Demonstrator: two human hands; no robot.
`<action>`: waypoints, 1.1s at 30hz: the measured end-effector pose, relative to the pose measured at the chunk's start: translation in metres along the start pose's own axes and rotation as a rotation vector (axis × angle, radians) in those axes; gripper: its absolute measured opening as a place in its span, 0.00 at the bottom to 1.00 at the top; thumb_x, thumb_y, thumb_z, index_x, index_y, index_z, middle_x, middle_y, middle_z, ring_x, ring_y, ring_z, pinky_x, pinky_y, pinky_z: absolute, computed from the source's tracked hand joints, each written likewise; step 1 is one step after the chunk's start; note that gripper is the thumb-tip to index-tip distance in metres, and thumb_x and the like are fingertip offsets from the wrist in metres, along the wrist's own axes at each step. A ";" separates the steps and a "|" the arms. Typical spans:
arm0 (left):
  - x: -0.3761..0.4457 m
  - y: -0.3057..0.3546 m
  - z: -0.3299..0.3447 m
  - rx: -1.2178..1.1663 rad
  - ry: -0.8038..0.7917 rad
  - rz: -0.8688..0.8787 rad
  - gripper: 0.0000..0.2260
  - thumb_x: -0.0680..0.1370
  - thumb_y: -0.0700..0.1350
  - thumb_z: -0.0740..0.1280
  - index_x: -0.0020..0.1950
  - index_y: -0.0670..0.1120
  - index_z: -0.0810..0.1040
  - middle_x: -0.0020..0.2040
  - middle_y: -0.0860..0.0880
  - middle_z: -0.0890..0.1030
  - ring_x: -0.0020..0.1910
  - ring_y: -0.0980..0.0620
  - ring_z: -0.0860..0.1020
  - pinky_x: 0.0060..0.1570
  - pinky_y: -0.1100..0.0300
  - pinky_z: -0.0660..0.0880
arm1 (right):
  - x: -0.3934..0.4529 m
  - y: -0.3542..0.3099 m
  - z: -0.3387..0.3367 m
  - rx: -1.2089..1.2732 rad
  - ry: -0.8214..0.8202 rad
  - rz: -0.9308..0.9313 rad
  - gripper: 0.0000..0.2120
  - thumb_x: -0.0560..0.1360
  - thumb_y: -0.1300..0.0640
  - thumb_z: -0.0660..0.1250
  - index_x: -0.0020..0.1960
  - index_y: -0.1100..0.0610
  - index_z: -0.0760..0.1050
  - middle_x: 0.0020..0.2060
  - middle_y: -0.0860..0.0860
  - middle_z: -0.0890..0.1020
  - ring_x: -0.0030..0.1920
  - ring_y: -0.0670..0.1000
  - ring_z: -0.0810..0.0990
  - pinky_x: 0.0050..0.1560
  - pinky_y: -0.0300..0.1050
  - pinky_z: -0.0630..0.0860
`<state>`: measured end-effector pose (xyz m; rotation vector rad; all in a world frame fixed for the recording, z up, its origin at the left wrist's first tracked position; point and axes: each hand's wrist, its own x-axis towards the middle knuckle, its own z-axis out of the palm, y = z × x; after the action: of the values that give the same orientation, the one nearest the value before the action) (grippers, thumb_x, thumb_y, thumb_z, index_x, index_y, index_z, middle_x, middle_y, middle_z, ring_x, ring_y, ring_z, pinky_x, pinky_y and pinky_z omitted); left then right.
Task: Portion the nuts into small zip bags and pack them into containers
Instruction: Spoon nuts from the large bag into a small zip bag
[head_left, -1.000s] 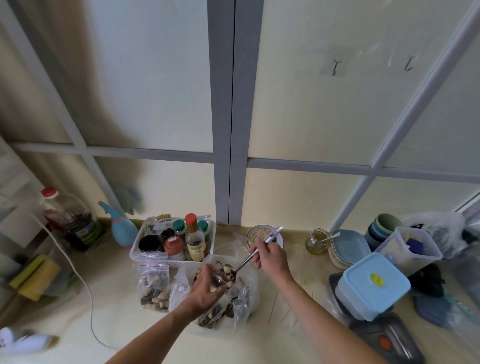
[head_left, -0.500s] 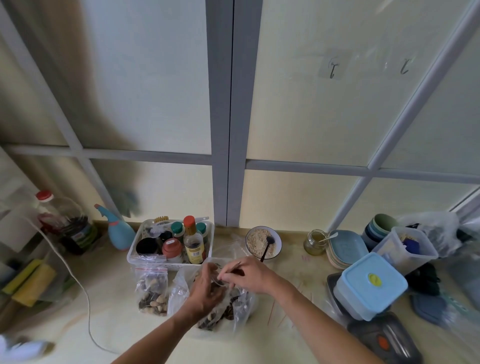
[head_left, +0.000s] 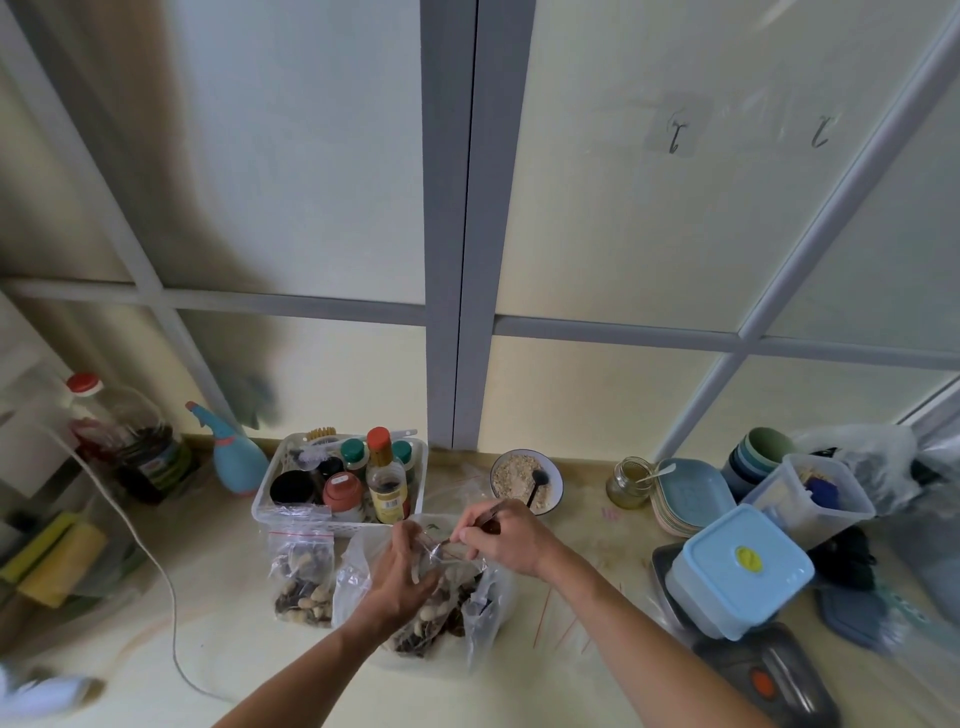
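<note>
Head view: on the pale counter, near its front edge, the left hand curls its fingers round the mouth of a small clear bag above the large bag of nuts. The right hand pinches a metal spoon, its tip at the small bag's opening. A filled zip bag stands just left. A white basket of bottles sits behind, toward the back edge; a blue-lidded container lies toward the right edge.

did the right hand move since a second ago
Yes. The right hand came down and away from the oat bowl toward the big nut bag, spoon lowered into it.
</note>
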<state>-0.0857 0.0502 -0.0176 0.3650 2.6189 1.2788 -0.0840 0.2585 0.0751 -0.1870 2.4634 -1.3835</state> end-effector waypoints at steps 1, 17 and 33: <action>0.000 0.001 0.000 0.012 0.001 0.004 0.22 0.75 0.51 0.71 0.62 0.48 0.64 0.53 0.51 0.73 0.51 0.54 0.73 0.47 0.69 0.69 | 0.000 0.000 -0.001 0.003 -0.023 0.012 0.08 0.76 0.53 0.66 0.44 0.50 0.84 0.38 0.51 0.86 0.40 0.48 0.86 0.50 0.51 0.83; -0.015 -0.009 -0.006 0.005 -0.548 -0.110 0.08 0.74 0.52 0.64 0.44 0.48 0.77 0.40 0.50 0.80 0.38 0.54 0.78 0.44 0.53 0.77 | 0.018 0.013 0.000 0.033 0.594 0.136 0.21 0.84 0.50 0.61 0.36 0.56 0.80 0.25 0.48 0.80 0.28 0.48 0.80 0.37 0.43 0.77; -0.029 -0.005 -0.023 0.125 -0.512 -0.128 0.04 0.70 0.53 0.62 0.37 0.54 0.72 0.38 0.55 0.76 0.36 0.60 0.73 0.40 0.62 0.70 | 0.040 0.026 0.095 -0.257 0.234 0.301 0.17 0.85 0.54 0.55 0.44 0.59 0.76 0.39 0.58 0.84 0.38 0.52 0.87 0.38 0.49 0.85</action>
<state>-0.0655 0.0211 -0.0050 0.4649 2.2446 0.8444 -0.0894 0.1849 -0.0011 0.2963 2.7144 -1.0120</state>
